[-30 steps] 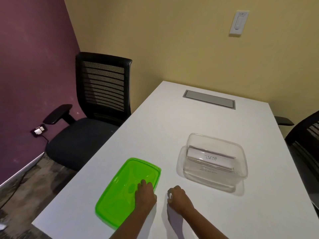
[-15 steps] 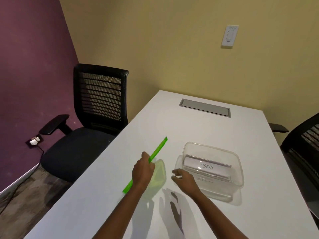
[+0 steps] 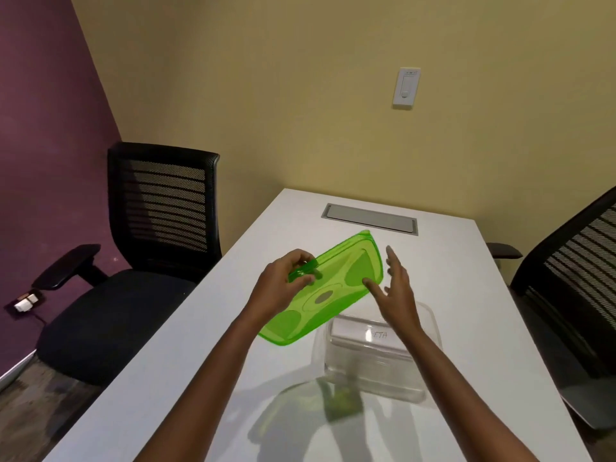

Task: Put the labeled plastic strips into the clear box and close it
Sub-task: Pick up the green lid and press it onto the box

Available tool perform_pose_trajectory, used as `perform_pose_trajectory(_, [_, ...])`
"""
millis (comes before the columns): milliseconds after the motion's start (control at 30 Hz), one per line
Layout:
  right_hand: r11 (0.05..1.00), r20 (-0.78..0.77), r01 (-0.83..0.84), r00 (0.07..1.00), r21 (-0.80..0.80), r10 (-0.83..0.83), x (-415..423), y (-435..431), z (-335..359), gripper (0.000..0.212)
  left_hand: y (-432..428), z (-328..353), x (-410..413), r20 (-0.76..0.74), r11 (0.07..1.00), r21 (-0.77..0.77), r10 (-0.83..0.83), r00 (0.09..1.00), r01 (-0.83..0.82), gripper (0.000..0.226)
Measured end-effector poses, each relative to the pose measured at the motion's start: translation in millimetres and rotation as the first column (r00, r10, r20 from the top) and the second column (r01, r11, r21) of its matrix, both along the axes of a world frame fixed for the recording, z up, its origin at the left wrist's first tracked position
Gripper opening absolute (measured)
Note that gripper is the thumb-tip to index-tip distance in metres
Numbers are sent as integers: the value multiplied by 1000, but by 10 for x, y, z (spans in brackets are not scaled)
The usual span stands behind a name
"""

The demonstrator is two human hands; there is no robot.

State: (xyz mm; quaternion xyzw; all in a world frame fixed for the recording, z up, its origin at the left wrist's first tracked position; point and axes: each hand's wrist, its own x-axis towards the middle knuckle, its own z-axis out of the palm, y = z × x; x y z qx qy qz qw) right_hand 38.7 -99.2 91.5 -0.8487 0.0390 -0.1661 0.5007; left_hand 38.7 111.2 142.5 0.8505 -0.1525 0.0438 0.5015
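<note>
The left hand (image 3: 283, 288) pinches a small tab on the long edge of the translucent green lid (image 3: 328, 288), thumb and fingertips closed on it, holding the lid tilted in the air. The lid is a glossy rounded rectangle with moulded oval recesses. The right hand (image 3: 396, 295) is spread open, its thumb at the lid's right end; whether it touches is unclear. Below, on the smooth white table (image 3: 233, 328), sits the clear box (image 3: 430, 328), uncovered and thin-walled with rounded corners. Inside lies a pale strip (image 3: 353, 333) with handwritten lettering, partly hidden by the right forearm.
</note>
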Motion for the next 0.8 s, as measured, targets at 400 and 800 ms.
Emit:
perform_pose_trajectory(400, [980,95,5,995,201,-25,-172,-787,142,16,-555,5,138,238,980,193,-8,971,-39,29])
perform_pose_trajectory(800, [764,-95,235,970,600,-224,-194,-1197,-51,18,-680,-769,327,-425,958,-107,197,883,-265,43])
